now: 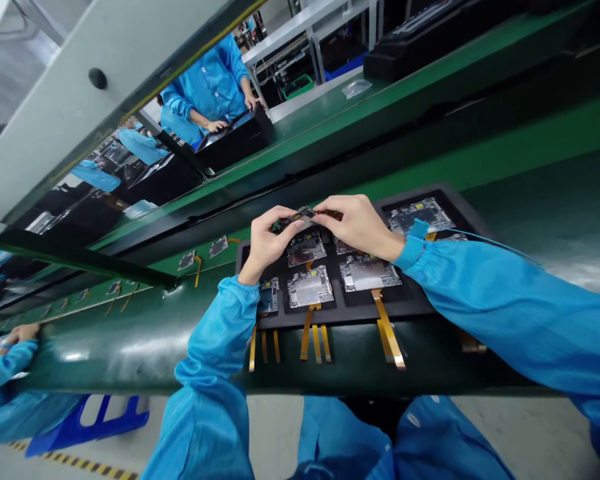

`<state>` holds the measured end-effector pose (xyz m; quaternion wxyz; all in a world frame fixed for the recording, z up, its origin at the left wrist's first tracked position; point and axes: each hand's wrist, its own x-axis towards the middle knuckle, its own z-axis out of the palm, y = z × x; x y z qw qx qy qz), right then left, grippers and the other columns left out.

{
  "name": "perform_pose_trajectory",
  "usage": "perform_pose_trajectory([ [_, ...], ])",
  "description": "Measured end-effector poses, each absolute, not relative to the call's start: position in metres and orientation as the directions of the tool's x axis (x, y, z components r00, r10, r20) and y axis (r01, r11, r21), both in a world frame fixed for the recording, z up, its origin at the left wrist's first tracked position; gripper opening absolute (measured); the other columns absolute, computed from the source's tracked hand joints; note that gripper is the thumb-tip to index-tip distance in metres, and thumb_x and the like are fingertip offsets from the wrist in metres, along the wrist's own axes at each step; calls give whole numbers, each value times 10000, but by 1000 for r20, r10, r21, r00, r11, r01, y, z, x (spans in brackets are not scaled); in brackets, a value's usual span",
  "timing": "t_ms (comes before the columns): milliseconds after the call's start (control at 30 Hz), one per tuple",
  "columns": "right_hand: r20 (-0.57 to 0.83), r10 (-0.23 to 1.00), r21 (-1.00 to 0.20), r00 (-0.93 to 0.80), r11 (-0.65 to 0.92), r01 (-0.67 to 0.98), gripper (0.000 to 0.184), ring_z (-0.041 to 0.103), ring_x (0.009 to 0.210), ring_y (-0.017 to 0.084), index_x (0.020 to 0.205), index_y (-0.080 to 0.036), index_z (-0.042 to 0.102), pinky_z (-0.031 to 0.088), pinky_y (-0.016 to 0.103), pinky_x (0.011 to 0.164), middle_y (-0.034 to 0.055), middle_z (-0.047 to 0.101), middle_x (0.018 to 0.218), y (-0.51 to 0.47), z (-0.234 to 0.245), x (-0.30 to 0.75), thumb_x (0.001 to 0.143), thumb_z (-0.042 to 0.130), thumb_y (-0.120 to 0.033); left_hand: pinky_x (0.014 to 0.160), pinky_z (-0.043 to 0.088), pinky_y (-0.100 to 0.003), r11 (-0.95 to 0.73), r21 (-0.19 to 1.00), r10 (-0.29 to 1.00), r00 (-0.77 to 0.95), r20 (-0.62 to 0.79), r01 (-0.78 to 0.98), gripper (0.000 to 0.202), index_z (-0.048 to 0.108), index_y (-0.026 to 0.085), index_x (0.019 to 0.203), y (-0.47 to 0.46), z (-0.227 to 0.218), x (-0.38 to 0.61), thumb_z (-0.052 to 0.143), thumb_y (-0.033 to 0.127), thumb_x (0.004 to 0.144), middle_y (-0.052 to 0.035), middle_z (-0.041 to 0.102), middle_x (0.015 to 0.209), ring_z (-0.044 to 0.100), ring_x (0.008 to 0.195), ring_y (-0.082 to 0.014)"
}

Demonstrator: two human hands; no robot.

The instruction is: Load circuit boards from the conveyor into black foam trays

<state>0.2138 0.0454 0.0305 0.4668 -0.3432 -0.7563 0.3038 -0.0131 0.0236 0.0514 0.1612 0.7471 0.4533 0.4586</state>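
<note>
Between both hands, raised over a black foam tray (340, 314), is a circuit board (304, 215). My left hand (270, 241) pinches its left end between thumb and fingers. At the right end, my right hand (353, 223) grips it the same way, a blue band at the wrist. Beneath them the tray holds several more circuit boards with silver shields, among them one board (311, 287) at the front middle and another board (370, 274) right of it. Orange flex cables (389, 333) hang from the boards over the tray's front edge. My wrists hide part of the tray.
The tray rests on a green conveyor belt (130, 347). Further left lie several small boards with orange cables, such as this board (219, 246). A co-worker's hand (25, 332) rests at far left. Across the line, a person in blue (210, 87) handles a black box (245, 137).
</note>
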Motion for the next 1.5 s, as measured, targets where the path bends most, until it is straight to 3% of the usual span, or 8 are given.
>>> perform_pose_trajectory([
  [167, 423, 844, -889, -328, 457, 29, 377, 688, 791, 235, 846, -196, 822, 504, 363, 747, 56, 769, 818, 49, 30, 210, 929, 802, -564, 858, 612, -373, -540, 709, 821, 96, 563, 454, 565, 800, 226, 989, 25, 47, -13, 814, 784, 895, -72, 803, 980, 754, 899, -232],
  [300, 339, 889, -940, -307, 332, -79, 542, 608, 652, 187, 769, -195, 751, 485, 338, 641, 24, 655, 663, 53, 31, 210, 828, 901, -712, 858, 650, -395, -428, 828, 900, 92, 426, 361, 734, 742, 215, 1071, 29, 36, -11, 774, 913, 847, -90, 797, 1010, 786, 928, -255],
  [400, 307, 899, -952, -313, 284, -116, 573, 609, 624, 170, 739, -192, 709, 494, 325, 624, 21, 634, 631, 52, 33, 212, 820, 935, -712, 661, 640, -367, -334, 891, 941, 157, 299, 307, 731, 709, 204, 982, 24, 34, -5, 750, 925, 869, -83, 785, 847, 729, 672, -203],
  [533, 285, 889, -957, -357, 242, -162, 563, 618, 612, 147, 761, -178, 707, 477, 293, 583, 31, 660, 645, 51, 35, 212, 850, 944, -682, 481, 556, -291, -334, 911, 936, 196, 291, 242, 687, 675, 193, 839, 17, 41, 1, 798, 867, 880, -53, 753, 710, 607, 472, -132],
  [800, 247, 878, -953, -410, 144, -267, 483, 612, 618, 121, 903, -184, 715, 506, 260, 560, -2, 678, 712, 57, 30, 209, 792, 1042, -522, 419, 520, -250, -321, 937, 946, 96, 310, 140, 672, 741, 176, 932, 24, 40, -2, 888, 822, 818, -21, 737, 638, 633, 440, -143],
  [1067, 294, 874, -947, -387, 211, -244, 542, 627, 588, 132, 781, -185, 679, 501, 288, 576, 20, 661, 641, 53, 36, 214, 849, 990, -623, 463, 545, -257, -341, 917, 936, 168, 309, 210, 695, 694, 186, 798, 18, 43, 0, 839, 865, 840, -38, 739, 650, 622, 461, -131],
  [1300, 307, 867, -944, -392, 224, -243, 559, 671, 619, 143, 814, -194, 680, 529, 299, 605, 19, 680, 686, 51, 37, 213, 876, 952, -678, 488, 548, -271, -318, 914, 941, 201, 272, 251, 728, 665, 190, 711, 21, 50, -3, 845, 888, 807, -28, 655, 557, 615, 463, -140],
  [1500, 300, 848, -937, -437, 176, -301, 533, 700, 683, 128, 980, -203, 716, 555, 265, 580, 46, 790, 953, 53, 31, 210, 861, 968, -657, 409, 447, -220, -148, 974, 989, 18, 147, 174, 555, 663, 195, 745, 5, 77, -43, 994, 640, 741, 14, 629, 585, 562, 454, -109],
])
